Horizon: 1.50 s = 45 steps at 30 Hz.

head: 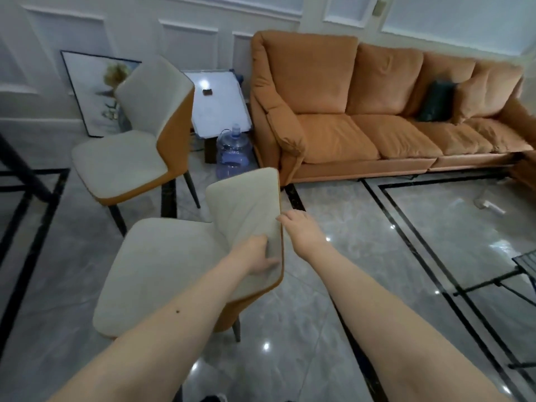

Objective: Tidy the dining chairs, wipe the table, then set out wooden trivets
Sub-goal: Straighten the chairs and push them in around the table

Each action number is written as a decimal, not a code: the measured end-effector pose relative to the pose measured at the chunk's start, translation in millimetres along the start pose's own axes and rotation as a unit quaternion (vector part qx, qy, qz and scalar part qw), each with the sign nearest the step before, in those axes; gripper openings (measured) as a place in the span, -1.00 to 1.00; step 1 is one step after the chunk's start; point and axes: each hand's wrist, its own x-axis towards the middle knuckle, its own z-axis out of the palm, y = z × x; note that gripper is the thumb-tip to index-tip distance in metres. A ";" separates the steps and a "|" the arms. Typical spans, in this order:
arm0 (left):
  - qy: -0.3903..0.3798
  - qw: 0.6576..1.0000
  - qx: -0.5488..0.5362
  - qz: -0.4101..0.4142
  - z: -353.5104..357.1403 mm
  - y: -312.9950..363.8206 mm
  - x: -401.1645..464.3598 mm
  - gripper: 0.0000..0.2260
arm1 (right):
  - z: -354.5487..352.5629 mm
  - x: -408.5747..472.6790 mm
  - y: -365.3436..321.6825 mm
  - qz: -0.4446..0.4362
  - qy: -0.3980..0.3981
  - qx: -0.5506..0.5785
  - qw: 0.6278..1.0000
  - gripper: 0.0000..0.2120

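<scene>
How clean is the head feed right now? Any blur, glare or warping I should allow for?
Head view: soft motion blur throughout, far chair and near chair edges smeared; ceiling-light glare dots the glossy floor; wide-angle bending curves the sofa and wall panels.

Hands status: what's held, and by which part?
Left hand grips the near chair by the side edge of its backrest. Right hand is at the backrest's outer edge; whether it grips cannot be told.
</scene>
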 end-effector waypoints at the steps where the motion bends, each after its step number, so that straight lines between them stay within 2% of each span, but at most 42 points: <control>1: -0.011 1.000 -0.015 -0.011 -0.6 0.3 10.5 -0.46 | 0.7 12.3 8.1 -0.020 -0.004 -0.004 1.000 -0.52; 6: -0.039 0.990 -0.100 -0.085 -7.8 2.3 47.6 -0.37 | 14.1 78.8 42.7 -0.124 -0.033 -0.018 0.992 -0.59; 11: -0.067 0.965 -0.168 -0.188 -9.9 6.4 76.5 -0.23 | 35.3 143.5 55.6 -0.267 -0.090 -0.101 0.954 -0.59; 16: -0.033 0.930 -0.215 -0.295 3.1 21.1 89.6 -0.30 | 44.6 165.5 63.6 -0.367 -0.119 -0.130 0.913 -0.55; 19: -0.008 0.910 -0.231 -0.344 8.2 30.9 88.6 -0.37 | 40.6 169.1 66.2 -0.394 -0.130 -0.135 0.900 -0.54; 23: 0.064 0.870 -0.310 -0.378 19.4 44.6 81.1 -0.48 | 40.2 168.9 68.2 -0.405 -0.115 -0.122 0.899 -0.57; 26: 0.116 0.845 -0.339 -0.398 27.6 54.4 77.9 -0.49 | 43.7 169.4 70.0 -0.414 -0.103 -0.112 0.897 -0.56; 28: 0.147 0.836 -0.329 -0.413 31.1 63.2 75.5 -0.51 | 44.9 167.9 71.5 -0.420 -0.093 -0.106 0.897 -0.57; 31: 0.167 0.837 -0.231 -0.466 41.3 75.5 68.9 -0.53 | 45.4 165.3 73.0 -0.422 -0.097 -0.093 0.896 -0.61; 36: 0.179 0.799 -0.071 -0.569 56.2 97.9 69.0 -0.53 | 44.8 157.3 80.0 -0.430 -0.057 -0.087 0.897 -0.65; 40: 0.180 0.767 -0.043 -0.614 57.2 103.1 77.7 -0.55 | 47.0 150.8 84.6 -0.423 -0.017 -0.091 0.902 -0.62; 45: 0.185 0.754 -0.013 -0.630 55.9 92.4 82.2 -0.60 | 47.4 163.8 74.3 -0.436 -0.033 -0.088 0.895 -0.62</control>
